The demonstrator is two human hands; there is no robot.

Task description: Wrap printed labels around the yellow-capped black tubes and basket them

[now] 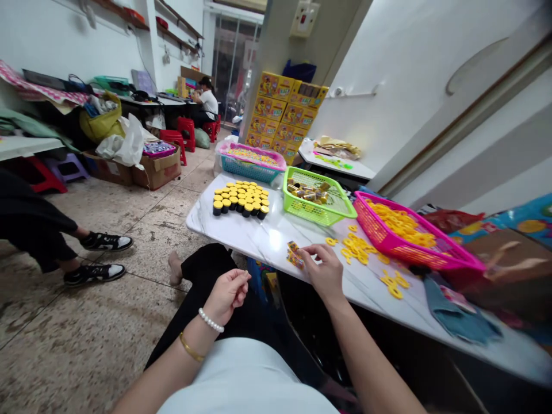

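A marble-top table [267, 241] holds 3 plastic baskets [319, 198] above a tiled floor [129, 218].

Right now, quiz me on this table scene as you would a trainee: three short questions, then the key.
1. Which hand wears the pearl bracelet?
2. True or false: the yellow rings lie both in a basket and loose on the white marble-look table.
3. Fill in the blank: the basket that holds the yellow rings is ___.

Key:
1. The left hand.
2. True.
3. Pink: the pink basket.
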